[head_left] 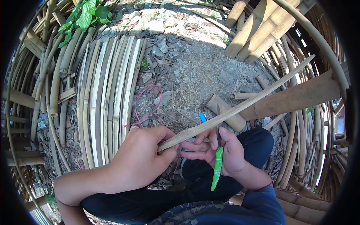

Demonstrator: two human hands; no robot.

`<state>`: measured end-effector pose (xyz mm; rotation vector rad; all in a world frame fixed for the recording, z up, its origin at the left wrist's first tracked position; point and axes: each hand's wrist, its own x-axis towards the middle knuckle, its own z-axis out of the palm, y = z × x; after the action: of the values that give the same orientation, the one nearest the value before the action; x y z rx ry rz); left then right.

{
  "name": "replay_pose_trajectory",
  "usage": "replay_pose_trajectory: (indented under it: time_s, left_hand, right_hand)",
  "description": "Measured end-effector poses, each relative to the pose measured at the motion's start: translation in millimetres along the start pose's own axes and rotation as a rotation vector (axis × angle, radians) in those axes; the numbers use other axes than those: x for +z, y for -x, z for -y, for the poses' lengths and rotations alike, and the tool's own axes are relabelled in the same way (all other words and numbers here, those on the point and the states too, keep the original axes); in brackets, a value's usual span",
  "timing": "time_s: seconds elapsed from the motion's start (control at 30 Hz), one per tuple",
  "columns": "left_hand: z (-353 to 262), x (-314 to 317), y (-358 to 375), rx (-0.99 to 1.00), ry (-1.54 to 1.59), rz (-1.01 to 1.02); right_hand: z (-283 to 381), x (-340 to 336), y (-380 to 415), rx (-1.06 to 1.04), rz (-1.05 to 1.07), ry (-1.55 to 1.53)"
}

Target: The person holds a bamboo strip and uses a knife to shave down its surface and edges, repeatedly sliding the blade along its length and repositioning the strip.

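Note:
A long split bamboo strip [262, 92] runs slantwise from my left hand [144, 152] up to the upper right. My left fingers and thumb are closed around its near end. In my right hand [228, 153] is a knife [216, 168] with a green and white handle, the thumb pressed along it. The knife's thin blade stands upright and crosses the strip, showing above and below it. Some right fingers stretch along the strip's underside.
Split bamboo strips [107, 97] lie side by side at left, near a pink string loop [161, 99]. A short bamboo piece [227, 112] and a thick bamboo pole [296, 95] lie at right. More bamboo poles [258, 26] rest at upper right. Gravelly ground [198, 71] spreads ahead.

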<state>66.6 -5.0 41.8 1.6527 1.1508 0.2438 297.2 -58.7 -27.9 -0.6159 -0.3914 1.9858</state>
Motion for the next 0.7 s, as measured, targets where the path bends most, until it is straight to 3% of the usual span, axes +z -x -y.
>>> replay_pose_trajectory:
  time_s: [0.37,0.7]
  left_hand:
    - [0.6,2.6,0.2,0.003,0.062,0.043]
    - [4.2,2.3,-5.1,-0.046,0.131,0.046]
  right_hand:
    - [6.3,2.5,-1.0,0.131,-0.117,-0.104]
    - [5.4,-3.7,-4.2,0.138,-0.053,-0.211]
